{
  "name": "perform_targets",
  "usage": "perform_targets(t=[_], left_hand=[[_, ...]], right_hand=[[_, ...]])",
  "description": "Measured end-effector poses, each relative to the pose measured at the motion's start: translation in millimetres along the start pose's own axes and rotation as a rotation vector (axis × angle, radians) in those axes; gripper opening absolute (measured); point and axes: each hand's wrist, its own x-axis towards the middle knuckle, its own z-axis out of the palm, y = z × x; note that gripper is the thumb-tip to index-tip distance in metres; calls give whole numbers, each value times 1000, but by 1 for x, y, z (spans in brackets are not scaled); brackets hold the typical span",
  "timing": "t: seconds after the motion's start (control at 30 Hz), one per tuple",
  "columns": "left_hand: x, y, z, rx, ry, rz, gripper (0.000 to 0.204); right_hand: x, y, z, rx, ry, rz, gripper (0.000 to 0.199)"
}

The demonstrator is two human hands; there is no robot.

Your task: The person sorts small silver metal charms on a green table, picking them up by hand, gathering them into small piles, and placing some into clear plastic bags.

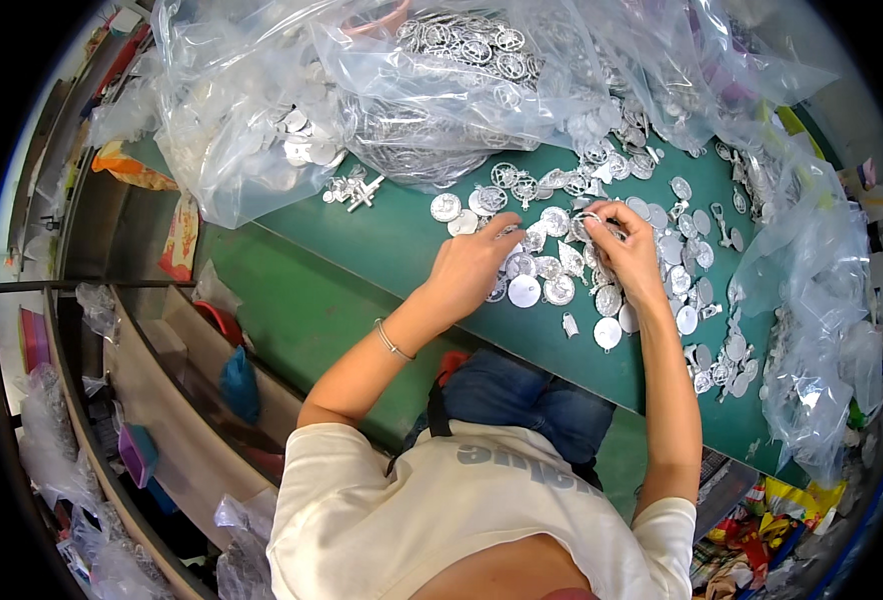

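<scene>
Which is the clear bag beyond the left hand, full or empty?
Not empty: the clear bag bulges with silver pendants, which show through it. Whether it is full to the top, I cannot tell.

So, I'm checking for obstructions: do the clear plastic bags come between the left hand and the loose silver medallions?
No, nothing visible does: the left hand is right at the silver medallions. The clear plastic bags lie beyond, and off to the right.

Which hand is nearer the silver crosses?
Left. The left hand is to the right of the silver crosses; the right hand is farther right, among the medallions.
</scene>
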Motion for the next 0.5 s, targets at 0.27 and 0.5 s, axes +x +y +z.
perform_targets(t=[0.27, 0.5], left_hand=[[9, 1, -6, 23, -200, 5, 44], [20, -4, -15, 10, -308, 34, 42]], right_hand=[[19, -22, -7, 483, 119, 205, 14], [57, -13, 10, -1172, 48, -347, 28]])
